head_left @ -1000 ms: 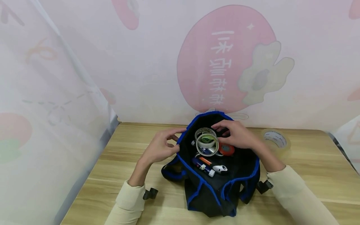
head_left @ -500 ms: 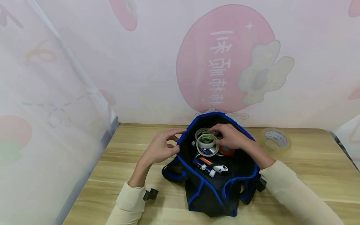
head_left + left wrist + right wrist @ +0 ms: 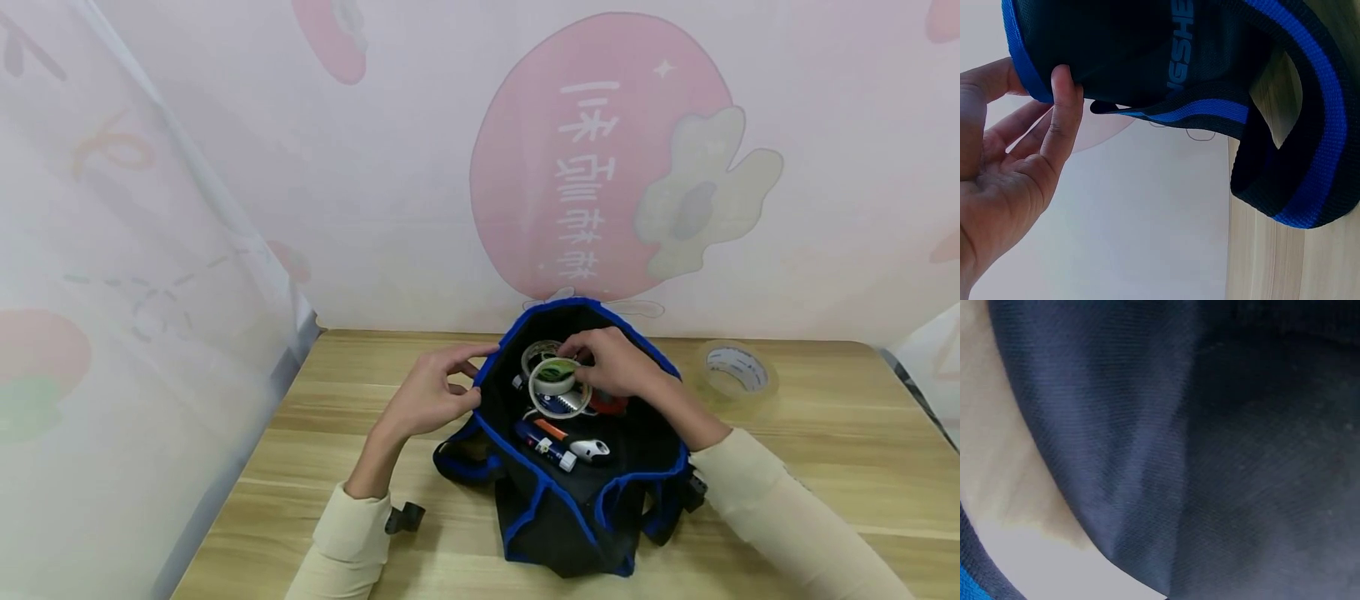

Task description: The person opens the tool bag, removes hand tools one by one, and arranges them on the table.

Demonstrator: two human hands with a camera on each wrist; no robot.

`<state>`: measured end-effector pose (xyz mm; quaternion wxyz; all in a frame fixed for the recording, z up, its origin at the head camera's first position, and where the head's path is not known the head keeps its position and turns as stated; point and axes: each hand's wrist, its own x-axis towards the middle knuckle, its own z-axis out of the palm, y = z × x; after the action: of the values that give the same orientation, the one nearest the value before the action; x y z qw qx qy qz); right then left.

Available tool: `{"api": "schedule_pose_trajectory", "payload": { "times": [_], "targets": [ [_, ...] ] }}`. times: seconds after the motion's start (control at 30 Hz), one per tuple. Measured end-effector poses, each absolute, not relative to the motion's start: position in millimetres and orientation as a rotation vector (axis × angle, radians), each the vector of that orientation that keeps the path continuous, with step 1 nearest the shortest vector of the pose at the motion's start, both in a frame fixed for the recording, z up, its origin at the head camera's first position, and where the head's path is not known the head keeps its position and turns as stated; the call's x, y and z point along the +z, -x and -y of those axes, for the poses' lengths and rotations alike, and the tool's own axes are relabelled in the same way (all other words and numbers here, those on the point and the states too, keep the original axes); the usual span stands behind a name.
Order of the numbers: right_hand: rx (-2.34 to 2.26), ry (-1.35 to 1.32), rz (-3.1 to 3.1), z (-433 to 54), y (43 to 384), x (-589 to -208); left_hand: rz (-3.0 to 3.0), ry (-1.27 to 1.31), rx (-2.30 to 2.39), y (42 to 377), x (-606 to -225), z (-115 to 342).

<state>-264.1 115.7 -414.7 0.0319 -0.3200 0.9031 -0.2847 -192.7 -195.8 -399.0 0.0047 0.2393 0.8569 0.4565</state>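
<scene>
A black tool bag with blue trim stands on the table, its mouth facing up. My left hand pinches its left rim between thumb and fingers, also plain in the left wrist view, where the hand is at the blue edge. Inside the bag, my right hand pinches the upper right edge of a pale tape roll. Behind that lies another roll, with something green showing through the ring. A red rounded object is partly hidden under the right hand. Dark bag fabric fills most of the right wrist view.
An orange and white utility knife and a blue tube with a white cap lie in the bag. A wide clear tape roll rests at the table's back right. Straps loop beside the bag; a printed curtain hangs behind.
My right hand has moved left and closed onto the pale roll, covering more of the red object. The roll has shifted slightly right. My left hand stays on the rim.
</scene>
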Motion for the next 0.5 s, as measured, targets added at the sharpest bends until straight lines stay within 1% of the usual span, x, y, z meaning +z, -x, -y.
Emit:
{"api": "schedule_pose_trajectory", "payload": {
  "times": [0.27,0.5],
  "targets": [
    [-0.993,0.971,-2.778,-128,253,-397,-2.665,-0.747,1.444,194,-400,198],
    [-1.077,0.943,-2.836,-150,236,-376,-2.663,-0.766,1.447,194,-400,199]
  ]
}}
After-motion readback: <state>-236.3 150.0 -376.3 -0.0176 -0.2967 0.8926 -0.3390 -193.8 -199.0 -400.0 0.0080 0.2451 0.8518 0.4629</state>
